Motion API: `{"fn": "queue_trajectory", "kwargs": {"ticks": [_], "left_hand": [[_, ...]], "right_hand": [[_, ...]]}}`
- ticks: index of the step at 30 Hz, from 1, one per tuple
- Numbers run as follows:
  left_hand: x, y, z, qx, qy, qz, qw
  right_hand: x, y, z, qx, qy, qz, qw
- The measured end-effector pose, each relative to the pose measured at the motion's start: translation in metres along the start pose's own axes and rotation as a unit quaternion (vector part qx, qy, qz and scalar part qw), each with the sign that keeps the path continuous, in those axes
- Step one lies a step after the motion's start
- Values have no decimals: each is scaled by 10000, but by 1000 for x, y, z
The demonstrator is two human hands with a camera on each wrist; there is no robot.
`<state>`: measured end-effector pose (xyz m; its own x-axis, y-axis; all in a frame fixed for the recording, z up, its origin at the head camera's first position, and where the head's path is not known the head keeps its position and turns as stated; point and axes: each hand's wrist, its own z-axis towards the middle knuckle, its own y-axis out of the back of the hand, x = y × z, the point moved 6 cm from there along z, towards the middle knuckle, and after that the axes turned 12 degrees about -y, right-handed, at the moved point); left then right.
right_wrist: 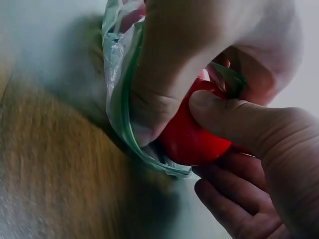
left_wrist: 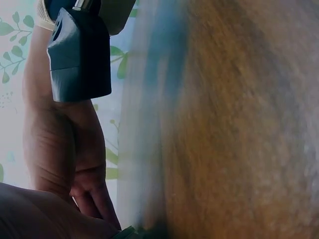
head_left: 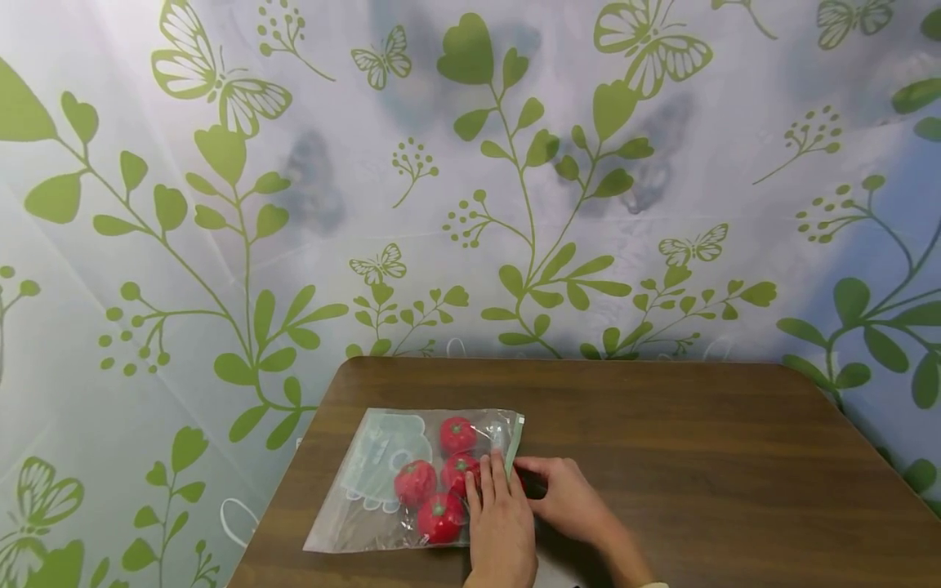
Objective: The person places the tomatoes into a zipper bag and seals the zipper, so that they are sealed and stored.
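Note:
A clear plastic zip bag [head_left: 345, 523] with a green-edged mouth lies flat on the table, its mouth toward the right. Several red tomatoes [head_left: 441, 520] with green stem marks are inside. Laid across the bag near its mouth is my left hand [head_left: 503, 523], fingers extended on top; its thumb reaches inside the opening in the right wrist view. At the mouth, my right hand [head_left: 569, 500] pinches another tomato [right_wrist: 192, 137], thumb above and fingers beneath. That tomato sits partly within the opening. The left wrist view shows little of the bag, being blurred.
The brown wooden table [head_left: 698, 457] extends to the right of the hands. Behind it hangs a pale cloth [head_left: 412, 310] with green leaves and butterflies. A dark wrist-mounted device [left_wrist: 79, 59] is on the right forearm.

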<state>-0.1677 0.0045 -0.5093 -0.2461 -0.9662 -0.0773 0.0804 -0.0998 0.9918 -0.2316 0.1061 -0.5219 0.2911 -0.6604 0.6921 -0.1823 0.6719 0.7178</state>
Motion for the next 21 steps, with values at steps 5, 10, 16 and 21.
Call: {"fn": "queue_trajectory", "kwargs": {"ticks": [5,10,16,21], "left_hand": [[0,1,-1,-117,-76,83,9999],[0,1,-1,-213,-70,180,9996],[-1,2,-1,-302,-22,159,9994],[-2,3,-3,-518,-7,66,9986]], "right_hand": [[-2,4,-4,-14,65,187,9998],[-2,7,-4,144,159,203,9996],[6,1,2,-32,351,34,9994],[4,-11,8,-343,125,344,9987]]}}
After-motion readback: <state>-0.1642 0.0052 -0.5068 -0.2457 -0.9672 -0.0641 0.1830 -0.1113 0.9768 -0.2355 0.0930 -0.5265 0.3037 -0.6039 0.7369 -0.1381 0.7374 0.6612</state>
